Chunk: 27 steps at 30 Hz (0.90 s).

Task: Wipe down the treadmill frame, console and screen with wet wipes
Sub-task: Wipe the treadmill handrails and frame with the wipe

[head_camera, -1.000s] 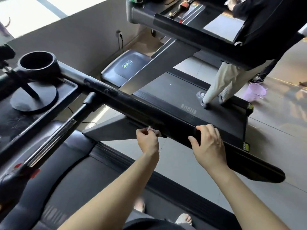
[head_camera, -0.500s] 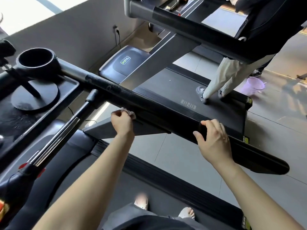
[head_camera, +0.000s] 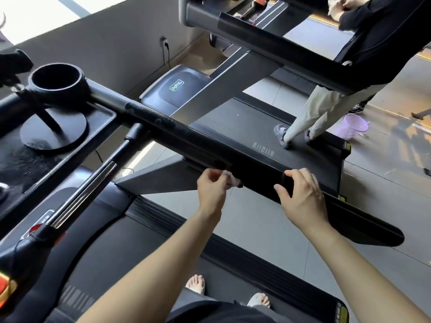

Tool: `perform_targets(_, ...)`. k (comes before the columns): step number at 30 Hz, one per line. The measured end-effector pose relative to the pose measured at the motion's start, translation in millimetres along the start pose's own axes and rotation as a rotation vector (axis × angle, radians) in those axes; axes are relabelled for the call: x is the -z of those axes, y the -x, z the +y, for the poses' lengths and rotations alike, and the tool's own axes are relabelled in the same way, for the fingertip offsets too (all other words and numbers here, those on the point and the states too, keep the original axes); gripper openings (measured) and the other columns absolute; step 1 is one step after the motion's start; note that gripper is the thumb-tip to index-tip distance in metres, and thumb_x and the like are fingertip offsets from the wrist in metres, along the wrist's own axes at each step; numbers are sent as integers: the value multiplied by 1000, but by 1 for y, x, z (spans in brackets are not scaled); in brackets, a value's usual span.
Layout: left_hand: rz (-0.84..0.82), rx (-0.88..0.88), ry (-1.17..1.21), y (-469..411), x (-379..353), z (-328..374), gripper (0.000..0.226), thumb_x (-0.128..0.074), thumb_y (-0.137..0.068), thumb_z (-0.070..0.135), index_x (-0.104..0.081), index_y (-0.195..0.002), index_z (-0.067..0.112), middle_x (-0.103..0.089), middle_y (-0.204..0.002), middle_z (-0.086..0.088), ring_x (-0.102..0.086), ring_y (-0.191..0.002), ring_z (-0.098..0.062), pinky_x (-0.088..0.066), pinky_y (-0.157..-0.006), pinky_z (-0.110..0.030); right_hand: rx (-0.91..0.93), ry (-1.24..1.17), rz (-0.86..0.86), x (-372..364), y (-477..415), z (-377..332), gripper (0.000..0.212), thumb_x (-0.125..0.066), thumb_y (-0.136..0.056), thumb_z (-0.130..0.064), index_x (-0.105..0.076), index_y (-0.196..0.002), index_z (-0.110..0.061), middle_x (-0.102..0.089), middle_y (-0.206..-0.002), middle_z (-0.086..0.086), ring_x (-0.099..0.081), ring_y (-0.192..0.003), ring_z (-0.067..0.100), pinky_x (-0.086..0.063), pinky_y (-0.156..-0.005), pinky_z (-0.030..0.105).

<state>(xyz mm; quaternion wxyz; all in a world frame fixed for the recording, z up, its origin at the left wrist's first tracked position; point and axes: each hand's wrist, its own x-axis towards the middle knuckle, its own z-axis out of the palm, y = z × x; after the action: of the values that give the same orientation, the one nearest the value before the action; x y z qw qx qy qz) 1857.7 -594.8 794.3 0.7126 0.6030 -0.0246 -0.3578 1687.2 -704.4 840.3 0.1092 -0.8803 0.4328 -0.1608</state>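
The wet wipe point(head_camera: 234, 180), small, limp and light, is best kept bunched. It is pinched by the fingers of the left hand point(head_camera: 211, 191) and pressed to the near edge of the rigid handrail point(head_camera: 198, 143), mid-length. The rail is gripped just to the right by the right hand point(head_camera: 300, 197). Since the earlier frame the wipe has been drawn rightward.

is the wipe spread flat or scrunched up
Scrunched: the wet wipe is a small wad pinched by the left hand against the handrail.

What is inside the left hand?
A crumpled white wipe, pinched by the left hand against the handrail. The rest of the wipe is hidden by the fingers.
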Motion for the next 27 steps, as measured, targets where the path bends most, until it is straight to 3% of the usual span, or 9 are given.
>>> perform_targets(3,101,-66,44,-35,32,23,22,-56,-84,-8,-58,-104,-18,-69,-77,-26,-69,-68,-25,-54,-64,-26,-10,-5,-5,0,0,0,31,-76,-88,-25,-63,-112,-8,-58,-106,9,-54,-103,33,-47,-88,46)
perform_targets(6,171,-109,100,-63,60,41,18,-61,-82,-8,-59,-100,-5,-65,-71,-12,-66,-66,-23,-54,-70,-33,-18,-2,-13,1,-1,-1,33,-76,-88,-26,-63,-113,-8,-58,-106,8,-53,-103,32,-47,-89,45)
perform_targets(12,-65,-101,40,-46,56,27,21,-74,-88,4,-65,-98,-13,-71,-86,-21,-69,-82,-26,-55,-83,-34,-18,23,-4,0,0,-3,33,-74,-89,-26,-63,-114,-8,-57,-106,8,-53,-101,32,-46,-87,44)
perform_targets(14,-74,-115,5,-25,35,23,16,-76,-89,7,-69,-97,-5,-75,-82,-13,-72,-79,-22,-60,-80,-30,-26,29,-16,0,0,-3,33,-74,-89,-27,-62,-114,-8,-57,-106,9,-53,-102,32,-45,-88,44)
perform_targets(19,-176,-118,-10,3,7,17,22,-76,-90,5,-66,-97,-14,-74,-83,-25,-75,-80,-35,-62,-77,-35,-29,43,-23,1,-1,-5,32,-73,-89,-27,-62,-113,-10,-57,-106,8,-53,-102,31,-45,-89,44)
perform_targets(23,-28,-202,-14,-17,27,41,16,-74,-92,5,-67,-95,-9,-75,-74,-10,-72,-69,-17,-55,-67,-22,-23,45,-8,2,-2,-7,30,-75,-87,-25,-62,-109,-10,-57,-104,9,-54,-100,33,-46,-87,45)
perform_targets(27,159,-253,30,-50,52,60,15,-76,-92,14,-64,-94,5,-69,-72,-5,-66,-65,-16,-57,-68,-28,-22,43,6,1,0,-7,29,-75,-86,-24,-62,-108,-9,-57,-103,8,-54,-99,33,-47,-87,45)
